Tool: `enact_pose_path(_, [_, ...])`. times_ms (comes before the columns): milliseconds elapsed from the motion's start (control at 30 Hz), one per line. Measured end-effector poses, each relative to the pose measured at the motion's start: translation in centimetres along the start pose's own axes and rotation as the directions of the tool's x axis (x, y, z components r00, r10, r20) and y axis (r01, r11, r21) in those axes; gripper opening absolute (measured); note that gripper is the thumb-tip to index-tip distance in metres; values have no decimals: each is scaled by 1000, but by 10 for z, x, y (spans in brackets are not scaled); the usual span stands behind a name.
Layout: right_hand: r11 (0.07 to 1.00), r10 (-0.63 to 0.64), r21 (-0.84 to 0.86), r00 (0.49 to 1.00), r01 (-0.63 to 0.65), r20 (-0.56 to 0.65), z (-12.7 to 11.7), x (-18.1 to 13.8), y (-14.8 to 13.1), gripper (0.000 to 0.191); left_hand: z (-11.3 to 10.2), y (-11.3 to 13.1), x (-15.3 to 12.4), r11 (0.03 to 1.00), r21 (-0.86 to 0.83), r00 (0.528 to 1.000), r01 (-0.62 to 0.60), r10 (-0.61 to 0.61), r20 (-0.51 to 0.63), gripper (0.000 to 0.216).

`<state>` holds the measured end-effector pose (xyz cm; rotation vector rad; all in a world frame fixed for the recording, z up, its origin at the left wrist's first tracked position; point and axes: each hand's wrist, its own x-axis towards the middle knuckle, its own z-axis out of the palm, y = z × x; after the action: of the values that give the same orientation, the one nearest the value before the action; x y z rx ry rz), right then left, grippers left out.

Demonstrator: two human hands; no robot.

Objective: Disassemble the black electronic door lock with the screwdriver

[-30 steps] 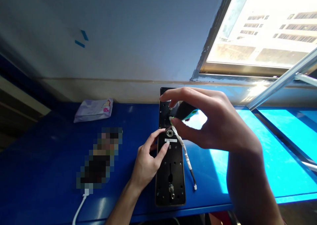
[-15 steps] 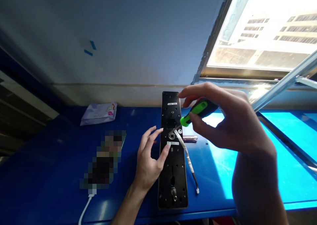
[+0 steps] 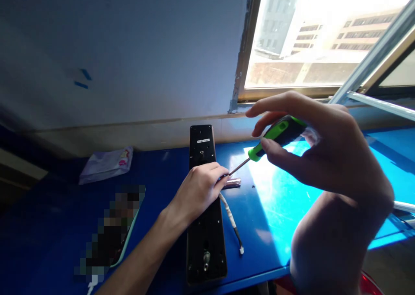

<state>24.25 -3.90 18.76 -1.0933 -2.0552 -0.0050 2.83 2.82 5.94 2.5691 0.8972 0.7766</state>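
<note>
A long black panel, perhaps a lock's back plate, lies lengthwise on the blue table with a white-sleeved cable coming out at its right side. My right hand grips a green and black screwdriver by its handle, with the index finger lifted off. The shaft slants down to the left, its tip at the fingertips of my left hand. That hand reaches across the panel, thumb and fingers pinched together around the tip; what else they hold is hidden. The panel's middle is covered by the left hand.
A shiny pinkish cylinder lies right of the panel, with a tiny dark piece beyond. On the left are a blurred-out phone with a white cable and a white-purple packet. A metal ladder-like frame stands right, before the window.
My left hand has gone from resting open on the panel to pinching at the screwdriver's tip. The screwdriver has lifted away from the panel's middle toward its right edge. The view has turned right.
</note>
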Motion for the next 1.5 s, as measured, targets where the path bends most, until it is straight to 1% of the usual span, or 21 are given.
enact_pose_path(67, [997, 51, -59, 998, -49, 30, -11, -5, 7, 35, 6, 5, 24, 996, 80, 981, -46, 30, 191, 14])
enact_pose_path(133, [991, 98, -99, 994, -93, 45, -20, -11, 16, 36, 16, 10, 49, 981, 134, 926, -137, 78, 370, 18])
enact_pose_path(233, [978, 186, -109, 982, -180, 45, -31, -19, 26, 36, 38, 16, 79, 959, 153, 850, -238, 129, 511, 21])
enact_pose_path(333, [958, 263, -129, 964, -255, 45, -39, -25, 32, 37, 60, 17, 94, 952, 147, 809, -270, 141, 570, 21])
enact_pose_path(467, [955, 275, -127, 960, -267, 55, -45, -29, 36, 38, 80, 15, 99, 951, 151, 794, -270, 132, 594, 23])
enact_pose_path(567, [962, 254, -119, 966, -247, 53, -46, -30, 37, 36, 83, 14, 99, 957, 137, 794, -255, 127, 594, 23])
enact_pose_path(700, [966, 232, -128, 972, -226, 36, -44, -31, 37, 33, 77, 14, 97, 967, 113, 810, -228, 124, 573, 24])
enact_pose_path(800, [966, 238, -114, 971, -233, 32, -43, -30, 36, 32, 68, 13, 95, 972, 121, 835, -203, 107, 541, 28])
enact_pose_path(900, [967, 234, -120, 970, -225, 71, -43, -27, 35, 32, 57, 14, 93, 974, 136, 859, -180, 89, 504, 31])
enact_pose_path(1033, [978, 199, -90, 974, -190, 108, -40, -23, 32, 35, 34, 16, 80, 983, 104, 906, -151, 96, 412, 28])
enact_pose_path(1133, [984, 177, -29, 976, -175, 129, -36, -21, 30, 36, 12, 15, 55, 991, -25, 956, -130, 133, 263, 25])
enact_pose_path(1167, [986, 169, -21, 976, -167, 135, -34, -21, 29, 36, 6, 14, 43, 991, -52, 977, -122, 129, 168, 24])
enact_pose_path(1200, [987, 158, -20, 977, -157, 141, -33, -20, 28, 36, 0, 12, 30, 992, -68, 993, -107, 110, 44, 23])
enact_pose_path(1233, [990, 141, -20, 979, -139, 145, -31, -19, 27, 36, -4, 10, 16, 992, -72, 991, -103, 96, -94, 22])
enact_pose_path(1267, [993, 120, -17, 982, -119, 147, -30, -18, 26, 37, -7, 8, 1, 994, -65, 978, -85, 71, -197, 21])
enact_pose_path(1300, [995, 100, -10, 983, -99, 153, -28, -17, 24, 39, -9, 6, -14, 998, -49, 961, -36, 22, -276, 20])
enact_pose_path(1333, [997, 80, 3, 983, -81, 163, -25, -15, 23, 40, -9, 3, -28, 999, -32, 930, 17, -28, -366, 19])
enact_pose_path(1367, [998, 61, 20, 983, -65, 172, -22, -13, 20, 40, -7, 1, -42, 997, -27, 902, 66, -71, -426, 19])
enact_pose_path(1400, [998, 41, 38, 982, -48, 183, -18, -10, 18, 37, -4, -1, -55, 992, -51, 883, 118, -129, -452, 21])
enact_pose_path(1467, [998, -13, 63, 978, 0, 207, -9, -4, 12, 29, 4, -4, -76, 968, -133, 880, 215, -251, -403, 28])
enact_pose_path(1500, [997, -48, 69, 974, 33, 223, -3, -1, 9, 24, 8, -5, -83, 956, -170, 883, 239, -287, -373, 30])
